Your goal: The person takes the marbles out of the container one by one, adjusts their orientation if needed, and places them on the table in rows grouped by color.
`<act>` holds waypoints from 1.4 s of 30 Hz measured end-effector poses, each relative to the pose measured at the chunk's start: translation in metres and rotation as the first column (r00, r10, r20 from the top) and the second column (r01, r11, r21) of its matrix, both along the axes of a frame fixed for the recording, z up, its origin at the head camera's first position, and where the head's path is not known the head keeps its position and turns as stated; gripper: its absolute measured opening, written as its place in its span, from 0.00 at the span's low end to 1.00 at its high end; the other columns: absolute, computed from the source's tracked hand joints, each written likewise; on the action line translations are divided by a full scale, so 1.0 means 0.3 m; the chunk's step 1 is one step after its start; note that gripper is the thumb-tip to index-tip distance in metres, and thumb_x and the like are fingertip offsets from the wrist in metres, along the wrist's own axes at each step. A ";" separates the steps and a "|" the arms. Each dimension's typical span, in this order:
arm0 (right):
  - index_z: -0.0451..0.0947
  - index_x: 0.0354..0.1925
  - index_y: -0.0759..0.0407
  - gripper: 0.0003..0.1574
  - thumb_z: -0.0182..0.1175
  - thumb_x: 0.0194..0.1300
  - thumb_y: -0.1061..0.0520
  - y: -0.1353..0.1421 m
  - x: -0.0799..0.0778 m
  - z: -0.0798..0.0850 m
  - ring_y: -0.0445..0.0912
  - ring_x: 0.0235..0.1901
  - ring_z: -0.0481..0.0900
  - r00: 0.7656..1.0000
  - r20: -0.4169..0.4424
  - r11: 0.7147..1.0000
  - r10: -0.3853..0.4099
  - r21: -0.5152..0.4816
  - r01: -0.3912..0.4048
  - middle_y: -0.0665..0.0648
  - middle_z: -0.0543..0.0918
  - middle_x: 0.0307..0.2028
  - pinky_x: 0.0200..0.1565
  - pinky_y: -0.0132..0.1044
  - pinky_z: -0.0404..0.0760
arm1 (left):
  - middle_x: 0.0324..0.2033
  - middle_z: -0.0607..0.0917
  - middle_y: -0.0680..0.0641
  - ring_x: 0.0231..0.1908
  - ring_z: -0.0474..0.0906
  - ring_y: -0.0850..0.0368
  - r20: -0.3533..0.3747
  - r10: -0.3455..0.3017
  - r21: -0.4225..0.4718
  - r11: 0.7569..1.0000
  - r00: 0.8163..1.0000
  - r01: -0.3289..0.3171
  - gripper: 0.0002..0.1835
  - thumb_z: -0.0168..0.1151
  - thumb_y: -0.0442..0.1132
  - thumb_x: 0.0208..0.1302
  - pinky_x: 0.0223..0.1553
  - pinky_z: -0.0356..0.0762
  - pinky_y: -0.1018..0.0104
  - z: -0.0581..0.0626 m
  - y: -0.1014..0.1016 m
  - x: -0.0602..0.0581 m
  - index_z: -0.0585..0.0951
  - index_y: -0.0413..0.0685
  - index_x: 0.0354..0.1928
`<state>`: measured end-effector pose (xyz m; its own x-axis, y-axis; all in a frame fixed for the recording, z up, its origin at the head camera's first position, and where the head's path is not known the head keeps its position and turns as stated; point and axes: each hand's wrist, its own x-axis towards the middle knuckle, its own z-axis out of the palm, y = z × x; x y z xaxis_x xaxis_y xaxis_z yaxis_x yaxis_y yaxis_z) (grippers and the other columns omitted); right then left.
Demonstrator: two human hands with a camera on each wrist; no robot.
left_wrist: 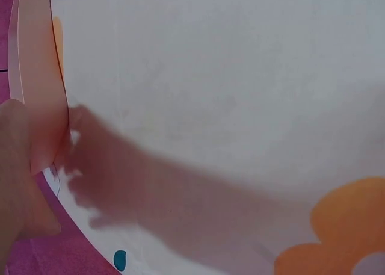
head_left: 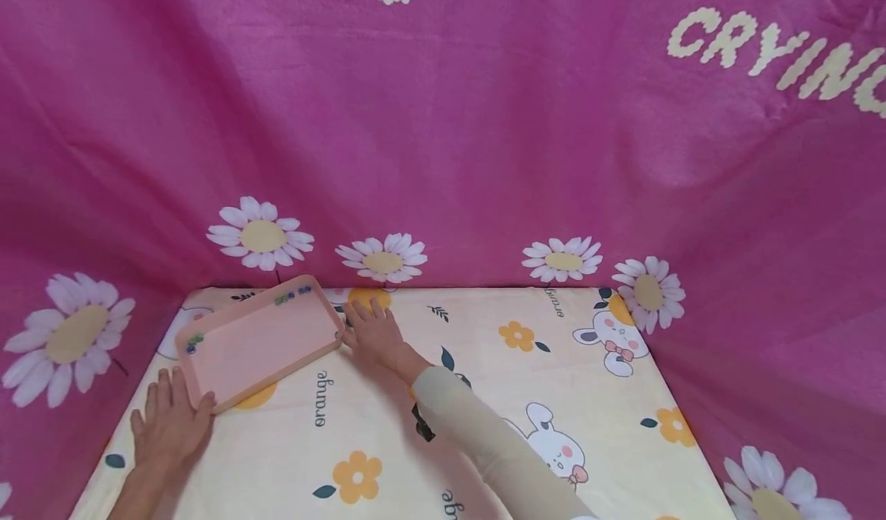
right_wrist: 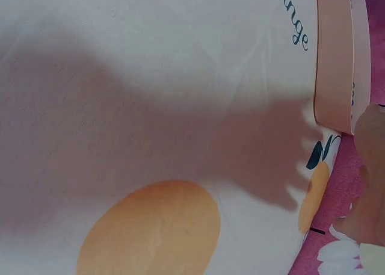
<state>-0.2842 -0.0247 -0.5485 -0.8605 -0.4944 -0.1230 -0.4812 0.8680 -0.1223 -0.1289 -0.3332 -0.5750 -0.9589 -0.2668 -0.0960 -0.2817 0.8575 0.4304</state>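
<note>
A shallow pink tray lies at a slant on the far left of the table. Small green and blue pieces sit along its far inner edge, and a few more lie at its left end. My left hand is at the tray's near left corner, thumb against the wall and fingers extended. At the opposite end, my right hand has its fingers spread, with the thumb side right at the short wall. Both wrist views show the tray's outer wall beside the hand, its inside mostly hidden.
The table is covered by a cream cloth printed with orange flowers, rabbits and lettering. Magenta curtains with white daisies hang behind the table and along both sides. The tray's far edge is close to the back curtain.
</note>
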 end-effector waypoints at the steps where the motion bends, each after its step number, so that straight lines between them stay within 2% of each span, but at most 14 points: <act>1: 0.47 0.80 0.44 0.40 0.37 0.78 0.34 -0.005 0.000 -0.003 0.55 0.76 0.45 1.000 0.003 1.000 0.002 0.014 -0.002 0.48 0.53 0.78 0.72 0.55 0.53 | 0.72 0.34 0.22 0.70 0.31 0.22 0.005 0.001 0.002 1.000 1.000 -0.001 0.45 0.38 0.54 0.77 0.64 0.28 0.25 -0.003 -0.001 0.001 0.33 0.26 0.74; 4: 0.46 0.80 0.44 0.41 0.37 0.77 0.32 -0.018 -0.002 -0.013 0.55 0.76 0.46 1.000 0.002 0.999 0.007 0.052 -0.007 0.47 0.53 0.78 0.72 0.55 0.54 | 0.71 0.34 0.21 0.70 0.31 0.22 0.019 0.003 0.009 1.000 1.000 -0.004 0.45 0.37 0.55 0.77 0.65 0.28 0.25 -0.017 -0.004 0.003 0.33 0.24 0.73; 8: 0.47 0.80 0.43 0.41 0.37 0.77 0.33 -0.034 -0.004 -0.025 0.55 0.76 0.47 1.000 -0.005 0.999 0.012 0.049 -0.012 0.46 0.54 0.77 0.71 0.55 0.55 | 0.70 0.33 0.20 0.71 0.30 0.23 0.029 0.021 0.024 0.999 0.999 -0.022 0.45 0.36 0.55 0.77 0.65 0.28 0.27 -0.028 -0.007 0.004 0.33 0.21 0.72; 13: 0.47 0.80 0.40 0.40 0.40 0.77 0.34 -0.053 -0.012 -0.040 0.55 0.76 0.46 1.000 0.001 0.999 0.021 0.041 -0.021 0.47 0.53 0.77 0.71 0.56 0.54 | 0.71 0.33 0.21 0.71 0.29 0.25 0.043 0.045 0.037 0.998 0.998 -0.046 0.44 0.36 0.54 0.77 0.66 0.28 0.28 -0.031 -0.005 0.001 0.34 0.23 0.73; 17: 0.46 0.80 0.38 0.40 0.39 0.77 0.33 -0.064 -0.018 -0.052 0.55 0.76 0.45 1.000 0.016 0.997 0.016 0.070 -0.017 0.46 0.51 0.78 0.72 0.56 0.53 | 0.72 0.35 0.22 0.71 0.31 0.24 0.034 0.037 0.031 0.999 0.999 -0.038 0.42 0.38 0.51 0.76 0.66 0.29 0.27 -0.035 -0.006 0.000 0.36 0.24 0.74; 24: 0.47 0.80 0.37 0.38 0.35 0.78 0.33 -0.062 -0.021 -0.048 0.55 0.76 0.46 1.000 0.025 0.997 -0.006 0.082 0.004 0.47 0.52 0.78 0.72 0.55 0.54 | 0.72 0.35 0.23 0.71 0.31 0.24 0.031 0.027 0.026 0.999 0.999 -0.028 0.42 0.41 0.48 0.75 0.66 0.25 0.27 -0.038 -0.013 -0.009 0.36 0.25 0.74; 31: 0.45 0.80 0.36 0.38 0.32 0.77 0.31 -0.057 -0.034 -0.044 0.56 0.76 0.44 1.000 -0.003 0.987 0.005 0.162 -0.004 0.47 0.50 0.78 0.72 0.56 0.50 | 0.72 0.35 0.22 0.71 0.26 0.24 0.004 0.019 -0.009 1.000 1.000 -0.019 0.42 0.41 0.49 0.74 0.64 0.22 0.26 -0.037 -0.023 -0.014 0.39 0.25 0.74; 36: 0.45 0.80 0.36 0.38 0.29 0.77 0.31 -0.072 -0.043 -0.042 0.56 0.77 0.42 0.999 -0.020 0.975 0.027 0.223 -0.022 0.46 0.48 0.79 0.73 0.57 0.49 | 0.72 0.31 0.23 0.71 0.22 0.25 0.040 0.051 0.038 0.998 0.998 -0.052 0.40 0.38 0.48 0.74 0.64 0.21 0.27 -0.029 -0.025 -0.022 0.38 0.27 0.74; 42: 0.45 0.80 0.35 0.37 0.32 0.78 0.35 -0.082 -0.050 -0.052 0.55 0.77 0.40 1.000 0.021 0.981 -0.007 0.196 0.003 0.46 0.47 0.79 0.73 0.57 0.46 | 0.72 0.29 0.25 0.70 0.19 0.26 0.091 0.067 0.089 0.993 0.994 -0.075 0.39 0.36 0.46 0.74 0.64 0.18 0.28 -0.023 -0.019 -0.033 0.37 0.27 0.74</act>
